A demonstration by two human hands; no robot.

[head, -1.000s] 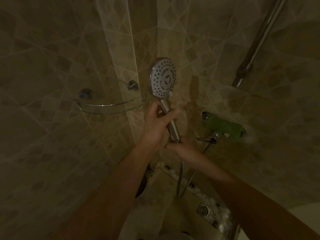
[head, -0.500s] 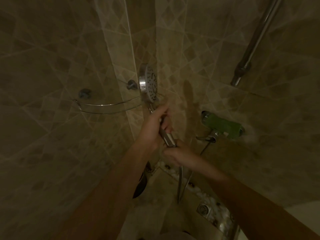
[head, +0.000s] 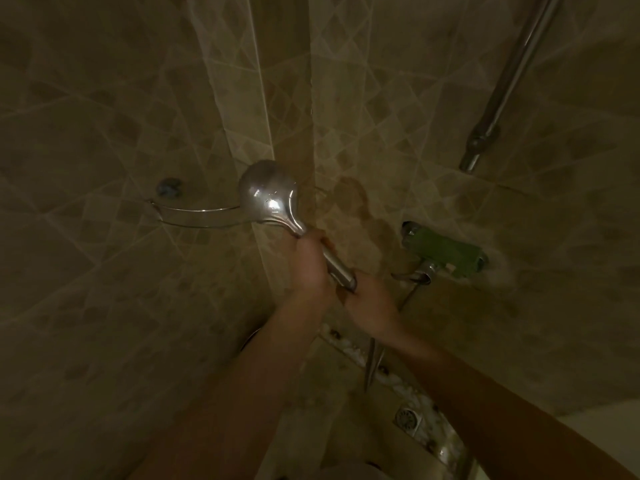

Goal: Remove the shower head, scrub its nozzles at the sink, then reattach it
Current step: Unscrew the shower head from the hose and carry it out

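Both forearms are bare up to the frame's lower edge, with no sleeve, watch or bracelet showing. The left hand (head: 309,271) and right hand (head: 372,306) wear no gloves or rings that the dim light reveals.

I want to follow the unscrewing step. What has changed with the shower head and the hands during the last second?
The shower head has turned about its handle: its nozzle face pointed at the camera, then went sideways, and now only the chrome back shows. The left hand still grips the handle; the right hand still holds the joint at the hose. The wire shelf and green mixer stayed in place.
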